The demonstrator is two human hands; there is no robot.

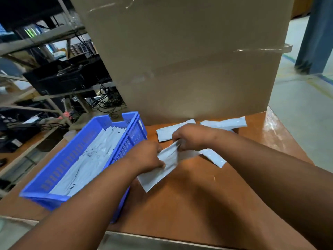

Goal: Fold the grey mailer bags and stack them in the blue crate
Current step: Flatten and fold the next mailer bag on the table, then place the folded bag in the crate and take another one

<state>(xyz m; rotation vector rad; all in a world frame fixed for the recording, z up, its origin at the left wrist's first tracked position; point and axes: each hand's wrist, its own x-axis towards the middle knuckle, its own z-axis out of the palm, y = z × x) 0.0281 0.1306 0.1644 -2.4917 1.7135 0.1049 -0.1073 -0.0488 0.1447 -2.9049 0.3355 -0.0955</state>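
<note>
A: What's the biggest thing there?

B: A tall cardboard box (180, 56), standing at the back of the brown table (198, 204). Left of the table are metal shelves (45, 73) with dark gear and cables on them.

A: And the crate?

B: The blue crate (59, 170) sits on the table's left part, running away from the viewer at a slant. Folded grey bags (90, 159) lie stacked inside it, overlapping along its length.

A: Where is the bag being worked on?

B: Just right of the crate, between the two hands. That bag (158, 170) is partly lifted off the table, and its lower end hangs toward the viewer.

A: The hands?

B: The left hand (146, 156) grips the bag's left side with curled fingers. The right hand (191, 136) pinches its upper edge from above.

A: Any others loose?

B: Three on the table. One (165, 132) lies just behind the right hand, one (225, 123) near the box's foot, and one (214, 157) partly under the right wrist.
</note>
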